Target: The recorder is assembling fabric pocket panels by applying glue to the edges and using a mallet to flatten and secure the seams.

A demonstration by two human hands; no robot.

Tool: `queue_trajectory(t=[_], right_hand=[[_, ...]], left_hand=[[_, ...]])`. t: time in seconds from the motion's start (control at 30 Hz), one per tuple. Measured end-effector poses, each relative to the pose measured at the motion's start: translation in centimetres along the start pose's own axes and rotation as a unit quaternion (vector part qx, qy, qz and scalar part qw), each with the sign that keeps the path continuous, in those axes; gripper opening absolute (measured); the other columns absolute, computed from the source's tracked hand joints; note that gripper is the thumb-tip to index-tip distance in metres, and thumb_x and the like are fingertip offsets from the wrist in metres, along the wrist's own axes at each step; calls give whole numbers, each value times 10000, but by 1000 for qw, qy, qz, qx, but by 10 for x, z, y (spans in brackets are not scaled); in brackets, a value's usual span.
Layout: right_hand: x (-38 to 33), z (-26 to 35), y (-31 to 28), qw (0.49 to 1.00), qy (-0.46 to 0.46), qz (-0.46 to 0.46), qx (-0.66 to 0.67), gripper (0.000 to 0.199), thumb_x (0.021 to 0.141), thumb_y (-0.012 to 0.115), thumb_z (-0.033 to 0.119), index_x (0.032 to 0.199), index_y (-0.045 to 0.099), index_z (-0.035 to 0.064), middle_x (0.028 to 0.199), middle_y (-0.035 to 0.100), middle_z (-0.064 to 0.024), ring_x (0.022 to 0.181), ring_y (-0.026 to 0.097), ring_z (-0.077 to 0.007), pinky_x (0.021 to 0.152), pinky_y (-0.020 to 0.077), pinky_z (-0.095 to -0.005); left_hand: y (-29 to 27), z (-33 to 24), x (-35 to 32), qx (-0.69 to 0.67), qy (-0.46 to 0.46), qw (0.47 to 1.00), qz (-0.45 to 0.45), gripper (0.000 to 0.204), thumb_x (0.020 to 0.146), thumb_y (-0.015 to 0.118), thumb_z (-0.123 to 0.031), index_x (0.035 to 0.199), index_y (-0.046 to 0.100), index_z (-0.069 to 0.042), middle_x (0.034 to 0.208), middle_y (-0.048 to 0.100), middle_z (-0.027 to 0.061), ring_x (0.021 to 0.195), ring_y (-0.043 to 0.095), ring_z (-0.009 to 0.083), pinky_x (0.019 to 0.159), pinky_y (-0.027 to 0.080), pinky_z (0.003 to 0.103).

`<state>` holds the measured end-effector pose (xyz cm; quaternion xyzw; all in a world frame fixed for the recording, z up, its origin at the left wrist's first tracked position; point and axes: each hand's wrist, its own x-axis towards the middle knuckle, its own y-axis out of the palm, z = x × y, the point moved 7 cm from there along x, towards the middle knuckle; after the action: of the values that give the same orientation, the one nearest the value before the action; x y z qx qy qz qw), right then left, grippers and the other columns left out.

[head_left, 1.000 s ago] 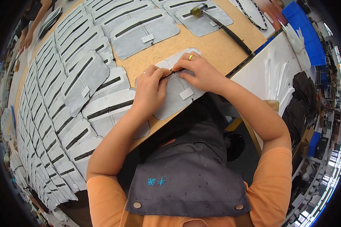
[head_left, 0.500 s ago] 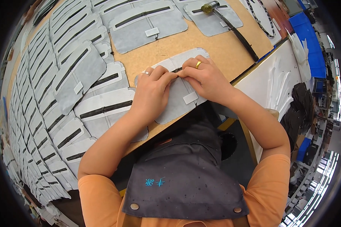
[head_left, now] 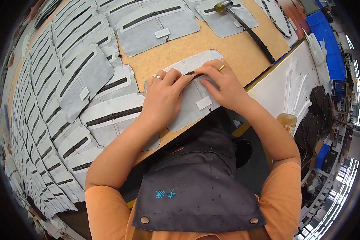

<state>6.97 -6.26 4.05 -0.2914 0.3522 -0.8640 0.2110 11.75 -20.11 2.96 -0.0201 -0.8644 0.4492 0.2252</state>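
A grey flat panel [head_left: 190, 108] with a white upper band lies in front of me at the table's near edge. A dark strip [head_left: 191, 73] runs across the band, and a small white tag [head_left: 204, 103] sits lower down. My left hand [head_left: 164, 94], with a silver ring, pinches at the strip, thumb and fingertips close together. From the right, my right hand [head_left: 224, 86], with a gold ring, rests its index fingertip on the strip while the thumb stands apart from it over the panel. Both hands cover parts of the strip.
Rows of similar grey panels [head_left: 88, 78] overlap across the left and back of the brown tabletop [head_left: 164, 50]. A hammer [head_left: 250, 32] with a black handle lies at the back right. White sheets [head_left: 296, 94] and black pieces [head_left: 319, 106] are stacked on the right-hand table.
My right thumb has parted from its fingertips, which were pinched at the strip, and the right hand has shifted slightly right. My left hand keeps nearly the same place.
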Motion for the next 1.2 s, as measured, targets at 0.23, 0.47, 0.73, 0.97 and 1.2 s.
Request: queue_trajectory(t=[0.23,0.47,0.73,0.97,1.2], right_hand=[[-9,2,-13,957,-134,68,-248,240,815,598,32,1050,640,52,1021,612,-33,973,559,-234,875,427,-371],[1,24,12,997,-22,43,66,233,838,620,87,1071,617,73,1079,605,-54,1008,558,-258,908,404,-398],[0,26,27,996,-61,67,-24,221,840,625,103,1061,622,91,1046,605,-33,1019,555,-234,899,398,-383],[-7,44,28,963,-160,48,-211,266,783,597,53,1035,637,128,1021,621,18,1038,557,-162,972,361,-388],[-1,57,40,968,-151,66,-188,279,798,578,66,1068,624,115,1033,621,18,1056,555,-154,1017,337,-402]], left_hand=[[0,-4,-4,65,22,998,12,406,729,614,-19,1113,639,-146,921,536,4,840,519,219,730,378,353],[-3,0,-2,63,-23,998,0,283,797,612,-56,1074,600,-115,935,535,67,872,532,261,753,388,381],[-16,3,-17,72,-37,996,45,230,839,602,-43,1067,590,-67,954,545,85,894,530,271,772,391,372],[-30,3,-46,157,8,987,29,289,785,618,-23,1072,601,-59,971,551,66,879,527,250,755,393,368],[-35,8,-51,82,-23,996,-4,262,794,621,2,1050,602,-51,978,559,78,888,533,283,744,405,375]])
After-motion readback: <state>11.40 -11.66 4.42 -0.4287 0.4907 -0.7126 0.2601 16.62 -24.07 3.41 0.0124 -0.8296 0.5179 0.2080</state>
